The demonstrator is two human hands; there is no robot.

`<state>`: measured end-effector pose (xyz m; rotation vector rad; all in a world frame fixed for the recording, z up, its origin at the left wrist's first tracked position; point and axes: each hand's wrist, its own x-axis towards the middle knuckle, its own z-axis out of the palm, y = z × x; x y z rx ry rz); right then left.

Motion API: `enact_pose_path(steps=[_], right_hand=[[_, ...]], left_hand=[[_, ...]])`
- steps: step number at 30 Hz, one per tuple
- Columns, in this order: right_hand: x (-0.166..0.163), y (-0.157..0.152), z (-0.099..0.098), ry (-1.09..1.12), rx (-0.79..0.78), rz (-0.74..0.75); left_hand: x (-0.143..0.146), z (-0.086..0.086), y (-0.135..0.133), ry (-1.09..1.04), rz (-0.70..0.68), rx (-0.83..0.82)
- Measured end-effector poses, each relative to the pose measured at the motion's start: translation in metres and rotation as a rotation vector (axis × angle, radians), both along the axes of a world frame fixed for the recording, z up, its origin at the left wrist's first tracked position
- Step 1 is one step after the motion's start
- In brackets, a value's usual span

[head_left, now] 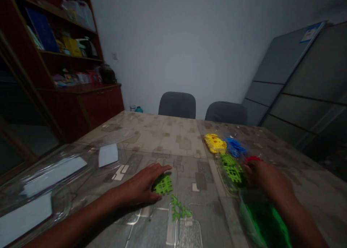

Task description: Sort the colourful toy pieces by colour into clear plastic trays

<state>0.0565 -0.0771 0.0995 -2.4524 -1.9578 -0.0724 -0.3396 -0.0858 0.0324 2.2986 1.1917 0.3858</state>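
Observation:
My left hand (145, 184) rests on the table, its thumb and fingers around a bright green lattice-shaped plastic piece (164, 185). Just in front of it lies a smaller jagged group of green plastic pieces (179, 209). On the right, my right hand (271, 179) reaches beside a clear pack of green lattice pieces (230, 168); its fingertips are dark and mostly hidden. Red pieces (253, 158) show just beyond its fingers. Beneath my right forearm stands a green-tinted translucent bag or container (261, 219); its contents are too dark to make out.
Yellow pieces (215, 143) and blue pieces (235, 147) lie in clear packs at the right back. Clear plastic packaging with white cards (58, 174) covers the left side. Two grey chairs (177, 105) stand behind the patterned table (159, 132). A red-brown cabinet (100, 105) is left.

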Motion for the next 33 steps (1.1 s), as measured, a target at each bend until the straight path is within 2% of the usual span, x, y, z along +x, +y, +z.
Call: enact_pose_path(steps=[4,6,9,13,16,18,20,24,27,30,33], right_hand=[[-0.018,-0.006,0.009,0.148,0.050,0.129],[-0.042,-0.014,0.007,0.361,0.057,0.271],[-0.091,-0.032,-0.005,0.730,-0.006,0.458],[-0.143,-0.051,-0.026,0.988,-0.122,0.486],[-0.155,-0.055,-0.032,1.023,-0.105,0.517],[-0.150,-0.052,-0.028,0.962,-0.047,0.543],[-0.134,-0.046,-0.018,0.783,0.041,0.514],[-0.080,-0.021,0.009,0.259,0.193,0.291],[-0.039,0.003,0.022,-0.044,0.195,0.117],[-0.016,0.023,0.022,-0.146,0.142,0.026],[-0.008,0.034,0.012,-0.147,0.093,0.022]], left_hand=[[0.004,0.003,-0.001,-0.040,0.035,-0.030],[0.009,0.007,-0.004,-0.087,0.061,-0.033],[0.018,0.014,-0.010,-0.161,0.044,0.009],[0.028,0.017,-0.022,-0.230,-0.107,0.097],[0.031,0.014,-0.028,-0.241,-0.164,0.176],[0.030,0.012,-0.029,-0.250,-0.173,0.212],[0.028,0.012,-0.028,-0.261,-0.149,0.211],[0.026,0.019,-0.031,-0.194,-0.142,0.051],[0.029,0.025,-0.038,-0.117,-0.214,-0.060],[0.036,0.028,-0.044,-0.075,-0.250,-0.093],[0.041,0.027,-0.044,-0.027,-0.262,-0.102]])
